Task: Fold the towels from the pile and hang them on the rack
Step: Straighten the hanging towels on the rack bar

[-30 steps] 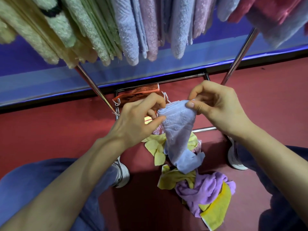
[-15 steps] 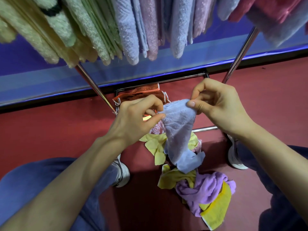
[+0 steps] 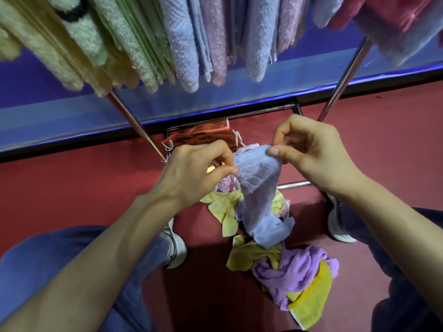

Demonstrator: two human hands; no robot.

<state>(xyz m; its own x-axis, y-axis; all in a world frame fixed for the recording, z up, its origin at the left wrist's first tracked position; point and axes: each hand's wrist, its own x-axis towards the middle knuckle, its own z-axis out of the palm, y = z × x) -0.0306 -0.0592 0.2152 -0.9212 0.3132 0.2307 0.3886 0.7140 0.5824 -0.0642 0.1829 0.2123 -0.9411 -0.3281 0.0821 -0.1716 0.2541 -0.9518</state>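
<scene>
Hardly anything has shifted: left hand (image 3: 194, 173) and right hand (image 3: 314, 152), slightly apart, each pinch the top edge of the blue towel (image 3: 256, 195), held above the pile (image 3: 294, 271) on the floor (image 3: 72, 188) below the rack (image 3: 134, 121). Its tail hangs twisted, so a pinch could slip or the fold go crooked. No basket shows; the pile lies loose.

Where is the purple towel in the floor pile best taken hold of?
Likely from above, at the bunched middle of the purple towel: it lies crumpled, a yellow towel crosses its right side, and no free corner shows.
</scene>
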